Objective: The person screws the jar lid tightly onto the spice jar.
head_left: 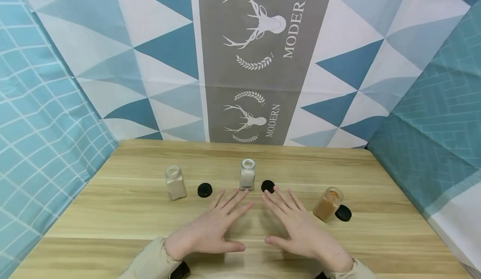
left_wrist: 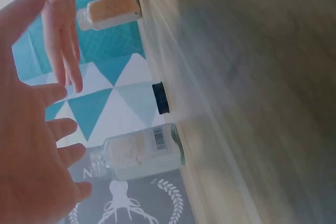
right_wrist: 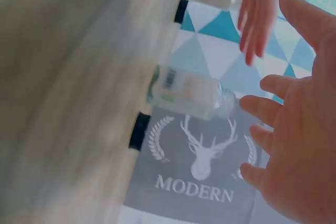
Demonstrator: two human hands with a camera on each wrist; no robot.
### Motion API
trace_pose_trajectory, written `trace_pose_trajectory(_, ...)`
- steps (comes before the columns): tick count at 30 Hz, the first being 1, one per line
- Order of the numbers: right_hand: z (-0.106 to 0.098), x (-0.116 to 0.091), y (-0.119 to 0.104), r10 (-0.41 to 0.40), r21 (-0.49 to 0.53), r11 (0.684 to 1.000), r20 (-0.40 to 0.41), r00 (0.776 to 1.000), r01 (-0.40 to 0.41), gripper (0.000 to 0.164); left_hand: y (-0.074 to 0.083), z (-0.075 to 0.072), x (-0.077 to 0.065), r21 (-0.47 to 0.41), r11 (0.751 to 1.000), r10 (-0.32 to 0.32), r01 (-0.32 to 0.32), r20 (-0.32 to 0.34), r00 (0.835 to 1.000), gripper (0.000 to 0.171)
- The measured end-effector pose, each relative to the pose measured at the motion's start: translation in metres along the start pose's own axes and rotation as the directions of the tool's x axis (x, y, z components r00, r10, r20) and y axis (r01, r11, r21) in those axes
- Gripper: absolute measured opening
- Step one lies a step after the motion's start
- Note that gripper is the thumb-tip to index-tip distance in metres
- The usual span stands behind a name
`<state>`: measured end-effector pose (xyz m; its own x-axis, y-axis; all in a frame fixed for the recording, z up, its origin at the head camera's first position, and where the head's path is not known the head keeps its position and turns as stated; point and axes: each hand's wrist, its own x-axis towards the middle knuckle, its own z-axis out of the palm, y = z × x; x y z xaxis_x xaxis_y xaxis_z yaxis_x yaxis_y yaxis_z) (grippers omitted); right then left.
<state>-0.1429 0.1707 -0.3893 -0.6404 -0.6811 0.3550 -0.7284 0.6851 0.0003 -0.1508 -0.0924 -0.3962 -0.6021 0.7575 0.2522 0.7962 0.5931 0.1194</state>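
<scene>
My left hand (head_left: 210, 229) and right hand (head_left: 299, 229) spread over the middle of the table with straight fingers, palms down, holding nothing. Both wrist views show the palms raised above the wood. A glass jar of white powder (head_left: 247, 178) stands just beyond my left fingertips, uncapped. Right by my right fingertips lies a black lid (head_left: 267, 186). To the left, another open jar of pale powder (head_left: 176, 187) stands with a black lid (head_left: 204, 190) beside it. On the right is an open jar of orange-brown powder (head_left: 325, 208), a third black lid (head_left: 343, 213) close against it.
The wooden table (head_left: 94, 229) ends at a patterned cloth backdrop (head_left: 240, 74) behind the jars. Blue tiled-print cloth (head_left: 41, 116) hangs along the left side, and teal cloth (head_left: 436, 124) along the right.
</scene>
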Motion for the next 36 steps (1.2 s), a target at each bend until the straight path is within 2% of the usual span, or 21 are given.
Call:
trace_pose_trajectory(6, -0.008, 0.002, 0.005, 0.007, -0.029, 1.000, -0.052, 0.999, -0.009, 0.084, 0.002, 0.000, 0.005, -0.017, 1.000, 0.005, -0.005, 0.013, 1.000, 0.088)
trace_pose_trajectory(10, -0.009, 0.001, 0.004, 0.006, -0.016, 1.000, -0.027, 1.000, -0.007, 0.078, 0.006, 0.002, 0.010, -0.019, 1.000, -0.004, 0.003, -0.007, 1.000, 0.083)
trace_pose_trajectory(15, -0.010, -0.001, 0.003, 0.042, 0.007, 0.999, 0.005, 0.999, -0.042, 0.072, 0.010, 0.003, 0.016, 0.013, 0.999, -0.030, 0.030, -0.035, 0.999, 0.078)
trace_pose_trajectory(20, -0.007, -0.007, 0.003, 0.037, 0.043, 0.998, 0.008, 0.999, -0.037, 0.057, 0.014, 0.006, 0.021, -0.015, 0.998, -0.067, 0.066, -0.046, 0.997, 0.073)
trace_pose_trajectory(25, -0.002, -0.013, 0.004, 0.032, 0.022, 0.999, 0.014, 0.999, -0.033, 0.039, 0.017, 0.009, 0.030, -0.055, 0.994, -0.092, 0.089, -0.053, 0.994, 0.066)
trace_pose_trajectory(28, 0.000, -0.015, 0.005, 0.009, 0.004, 1.000, -0.014, 1.000, -0.009, 0.032, 0.018, 0.010, 0.037, -0.073, 0.992, -0.107, 0.103, -0.048, 0.993, 0.063)
trace_pose_trajectory(32, 0.000, -0.016, 0.007, -0.043, -0.020, 0.999, -0.089, 0.995, 0.041, 0.026, 0.020, 0.012, 0.046, -0.116, 0.986, -0.127, 0.123, -0.024, 0.992, 0.056)
trace_pose_trajectory(36, -0.002, -0.019, 0.008, -0.044, -0.036, 0.999, -0.126, 0.991, 0.039, 0.020, 0.021, 0.014, 0.055, -0.180, 0.974, -0.141, 0.140, 0.008, 0.990, 0.046)
